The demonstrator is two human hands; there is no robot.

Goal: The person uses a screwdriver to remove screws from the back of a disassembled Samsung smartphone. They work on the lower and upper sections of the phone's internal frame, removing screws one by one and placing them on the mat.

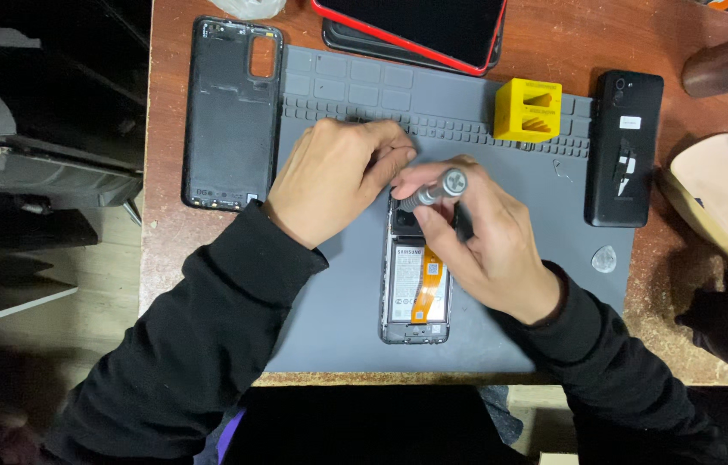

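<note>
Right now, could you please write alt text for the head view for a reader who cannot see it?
The right hand holds a screwdriver upright over an opened phone on a grey mat, while the left hand steadies the phone's top. A back cover lies left of the mat; a yellow block and a black phone sit to the right.

Long black sleeves on both arms (snug cuffs at wrists); hands bare.
</note>
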